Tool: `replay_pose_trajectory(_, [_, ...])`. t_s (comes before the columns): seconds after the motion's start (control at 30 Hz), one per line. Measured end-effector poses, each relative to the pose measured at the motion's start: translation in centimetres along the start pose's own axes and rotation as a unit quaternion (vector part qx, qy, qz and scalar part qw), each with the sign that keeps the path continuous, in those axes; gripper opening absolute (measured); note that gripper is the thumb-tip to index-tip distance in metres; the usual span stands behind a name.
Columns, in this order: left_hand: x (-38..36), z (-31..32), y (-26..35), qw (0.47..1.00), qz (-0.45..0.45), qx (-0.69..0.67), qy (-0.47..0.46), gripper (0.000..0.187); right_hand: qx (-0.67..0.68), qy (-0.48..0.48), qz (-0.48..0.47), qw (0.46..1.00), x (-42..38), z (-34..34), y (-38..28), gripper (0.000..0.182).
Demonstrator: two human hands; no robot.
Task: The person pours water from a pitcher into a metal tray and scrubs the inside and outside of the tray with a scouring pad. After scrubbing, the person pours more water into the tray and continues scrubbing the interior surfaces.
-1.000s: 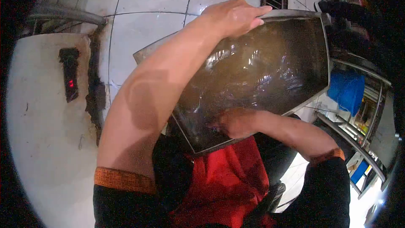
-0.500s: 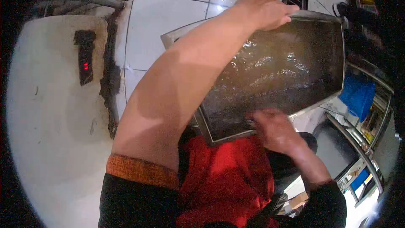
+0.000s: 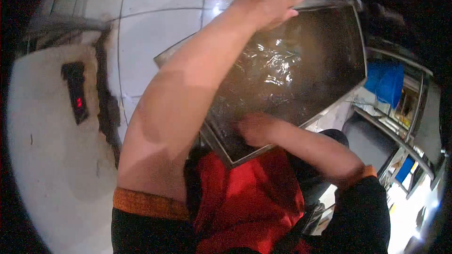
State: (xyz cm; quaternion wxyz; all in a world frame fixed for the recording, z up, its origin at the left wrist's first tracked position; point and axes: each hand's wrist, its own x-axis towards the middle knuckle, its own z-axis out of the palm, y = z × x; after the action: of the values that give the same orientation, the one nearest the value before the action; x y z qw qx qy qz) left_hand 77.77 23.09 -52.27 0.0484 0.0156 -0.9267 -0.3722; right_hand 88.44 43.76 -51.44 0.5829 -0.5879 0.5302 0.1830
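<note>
Scrubbing a tilted metal tray (image 3: 306,61) over red apron (image 3: 249,197) | left hand (image 3: 263,7) clamped on far rim; right hand (image 3: 254,129) pressed inside near corner, grip unclear | tray dark, wet, glistening, greasy | next: likely firmer rubbing across remaining grime, far rim steadied | white tiled floor (image 3: 160,37) beyond

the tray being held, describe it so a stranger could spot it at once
Above the white tiled floor, the left hand grips the far rim of a large rectangular metal tray, tilted against the red apron. The right hand rubs its dark, wet, glistening inside.
</note>
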Motion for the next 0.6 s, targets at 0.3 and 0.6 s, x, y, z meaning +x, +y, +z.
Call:
replay_pose_trajectory(0.3, [-0.4, -1.7, 1.5, 0.999, -0.029, 0.028, -0.024, 0.042, 0.022, 0.137, -0.075, 0.987, 7.8, 2.6, -0.5, 0.030])
replay_pose_trajectory(0.6, [-0.6, -3.9, 4.9, 0.993, -0.087, 0.026, -0.070, 0.047, 0.099, 0.170, -0.071, 0.978, 1.7, 1.5, -1.4, 0.033])
